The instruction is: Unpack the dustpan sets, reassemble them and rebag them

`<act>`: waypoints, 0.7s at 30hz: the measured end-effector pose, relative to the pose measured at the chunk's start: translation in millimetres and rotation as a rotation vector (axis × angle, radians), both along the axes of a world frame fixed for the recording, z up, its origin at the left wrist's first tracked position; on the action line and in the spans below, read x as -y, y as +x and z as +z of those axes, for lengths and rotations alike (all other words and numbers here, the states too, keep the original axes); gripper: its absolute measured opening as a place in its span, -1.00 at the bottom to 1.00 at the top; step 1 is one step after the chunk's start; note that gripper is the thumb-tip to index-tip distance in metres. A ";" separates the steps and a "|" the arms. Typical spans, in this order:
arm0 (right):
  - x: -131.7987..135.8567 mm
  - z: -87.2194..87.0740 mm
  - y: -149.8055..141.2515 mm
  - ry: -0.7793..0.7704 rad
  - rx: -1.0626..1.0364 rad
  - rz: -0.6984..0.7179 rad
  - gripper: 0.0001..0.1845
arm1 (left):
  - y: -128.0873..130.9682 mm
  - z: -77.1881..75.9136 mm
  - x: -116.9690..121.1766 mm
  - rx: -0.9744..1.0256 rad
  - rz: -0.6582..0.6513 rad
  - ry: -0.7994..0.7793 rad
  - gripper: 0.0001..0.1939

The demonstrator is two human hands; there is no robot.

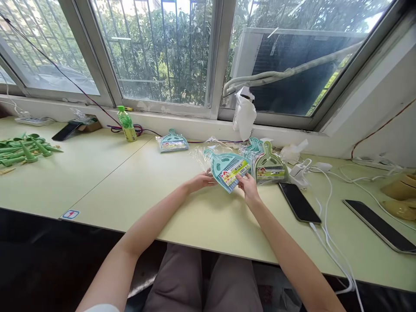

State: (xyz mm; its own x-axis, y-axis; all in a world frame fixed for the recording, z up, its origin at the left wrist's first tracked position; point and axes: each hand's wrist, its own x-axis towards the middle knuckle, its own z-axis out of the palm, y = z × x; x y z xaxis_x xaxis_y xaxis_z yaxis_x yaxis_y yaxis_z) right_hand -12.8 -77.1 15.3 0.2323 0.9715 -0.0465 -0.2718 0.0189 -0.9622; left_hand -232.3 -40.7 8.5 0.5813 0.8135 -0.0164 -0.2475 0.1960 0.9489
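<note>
A light-blue small dustpan (221, 161) with a brush and a printed label is held tilted above the table, with clear plastic film around it. My right hand (248, 186) pinches its lower right corner, thumb on the label. At its left edge my left hand (201, 181) is closed on it, some fingers hidden behind. Just right of it, a green dustpan set (270, 167) in clear wrap stands against more blue dustpans (254, 145). Another wrapped blue dustpan set (173, 142) lies further back on the left.
The pale table (130, 190) runs below a window. A green-capped bottle (126, 125) stands at the back left, beyond green plastic parts (27, 149). On the right are a phone (299, 202), another dark device (380, 223), white cables (326, 216) and a charger (299, 171).
</note>
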 end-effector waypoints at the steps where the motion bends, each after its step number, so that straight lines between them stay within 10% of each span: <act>1: -0.5 2.5 1.8 0.025 0.007 0.002 -0.48 | -2.4 2.5 2.4 -0.025 -0.054 0.030 -0.39; 6: -0.9 10.6 4.8 0.101 0.015 0.010 -0.41 | -21.5 16.9 4.5 -0.110 -0.290 0.132 -0.32; 14: 4.3 15.3 -6.7 0.124 0.077 0.036 -0.35 | -11.9 24.6 2.8 0.064 0.170 0.093 -0.32; 21: 13.4 17.9 -16.5 0.094 0.042 0.027 -0.29 | 5.4 15.2 18.3 -0.076 -0.138 -0.036 -0.47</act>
